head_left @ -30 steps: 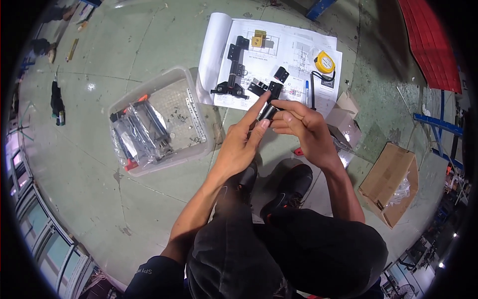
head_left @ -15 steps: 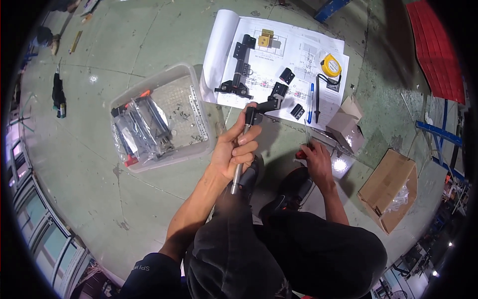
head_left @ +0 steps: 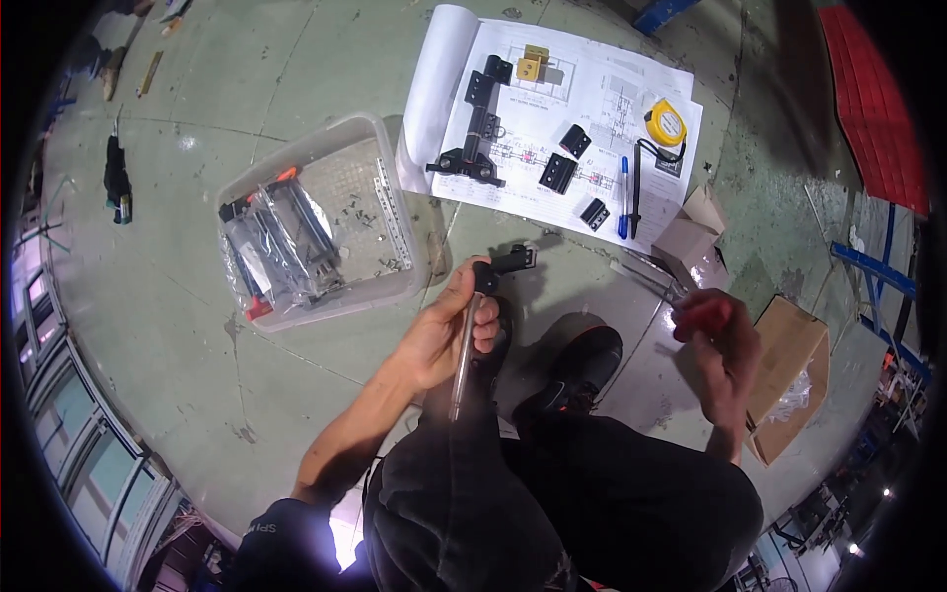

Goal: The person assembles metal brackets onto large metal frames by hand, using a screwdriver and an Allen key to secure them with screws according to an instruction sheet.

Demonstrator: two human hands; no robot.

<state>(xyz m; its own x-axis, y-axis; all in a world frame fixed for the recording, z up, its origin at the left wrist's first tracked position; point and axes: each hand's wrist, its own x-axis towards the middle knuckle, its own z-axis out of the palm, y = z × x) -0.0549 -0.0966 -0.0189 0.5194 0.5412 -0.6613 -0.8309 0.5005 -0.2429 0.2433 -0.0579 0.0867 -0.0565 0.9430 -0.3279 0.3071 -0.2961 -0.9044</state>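
Note:
My left hand (head_left: pixel 444 335) is closed round a metal rod (head_left: pixel 462 370) with a black clamp fitting (head_left: pixel 505 262) at its upper end, the fitting's short arm pointing right. My right hand (head_left: pixel 728 365), blurred by motion, is closed on a red-handled screwdriver (head_left: pixel 705 318), its thin shaft reaching up and left. Ahead lies a drawing sheet (head_left: pixel 631 84). On it rest a black hinged assembly (head_left: pixel 476 128), a black block (head_left: pixel 558 173), two smaller black blocks (head_left: pixel 576 138) and a brass-coloured bracket (head_left: pixel 533 64).
A yellow tape measure (head_left: pixel 665 122), a blue pen (head_left: pixel 623 197) and a black marker-like stick (head_left: pixel 635 202) lie on the paper. Left stands a plastic bin (head_left: pixel 370 296) with bagged parts and screws. Cardboard boxes (head_left: pixel 774 355) sit at right; a cordless tool (head_left: pixel 117 178) lies far left.
My left hand has drawn the rod and fitting back towards me, away from the black block on the paper. My right hand has swung right with the screwdriver.

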